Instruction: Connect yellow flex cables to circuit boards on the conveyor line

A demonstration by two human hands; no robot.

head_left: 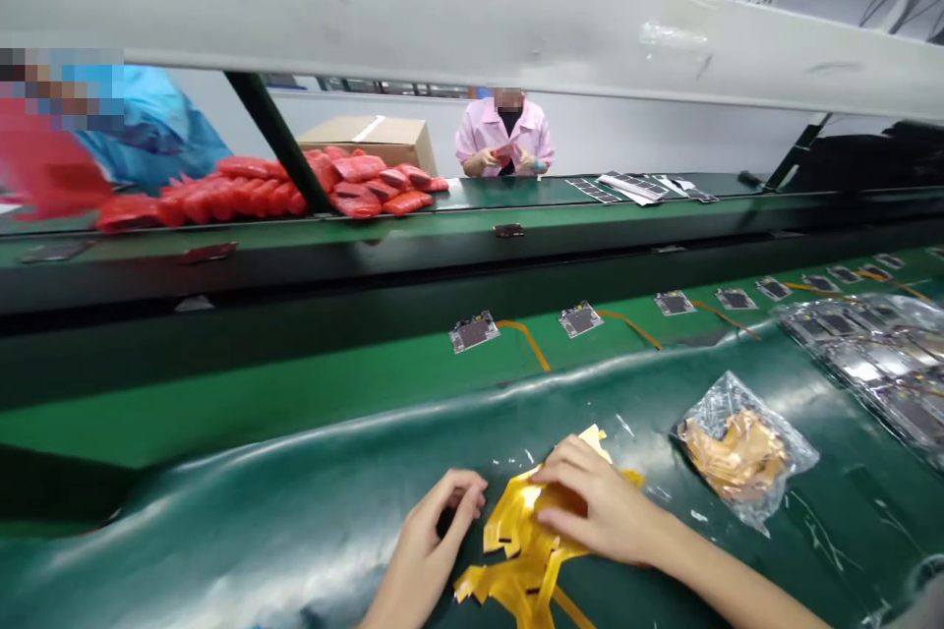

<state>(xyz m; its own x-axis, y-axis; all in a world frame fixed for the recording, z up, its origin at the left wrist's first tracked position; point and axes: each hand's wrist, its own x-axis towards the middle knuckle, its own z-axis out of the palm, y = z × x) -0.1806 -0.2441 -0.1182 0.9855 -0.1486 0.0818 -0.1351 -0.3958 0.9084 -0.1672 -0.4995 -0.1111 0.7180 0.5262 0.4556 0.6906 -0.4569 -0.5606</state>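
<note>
A loose pile of yellow-orange flexible flat cables [520, 536] lies on the green mat in front of me. My right hand [601, 501] rests over the upper right of that pile, its fingers and thumb curled onto the cables. Just left of the pile is my left hand [435, 541], its fingers bent and the thumb tip close against the fingertips. Anything pinched there is too small or hidden to make out. To the right of my right hand, a clear plastic bag [793, 452] holds more copper-coloured flexible cables.
Small circuit boards [476, 331], several with orange cable tails, line the green belt [354, 369] beyond the mat. Bagged boards [877, 364] lie at right. Red packets [243, 192] and a carton [402, 136] sit opposite, near two people. A white beam [472, 5] crosses overhead.
</note>
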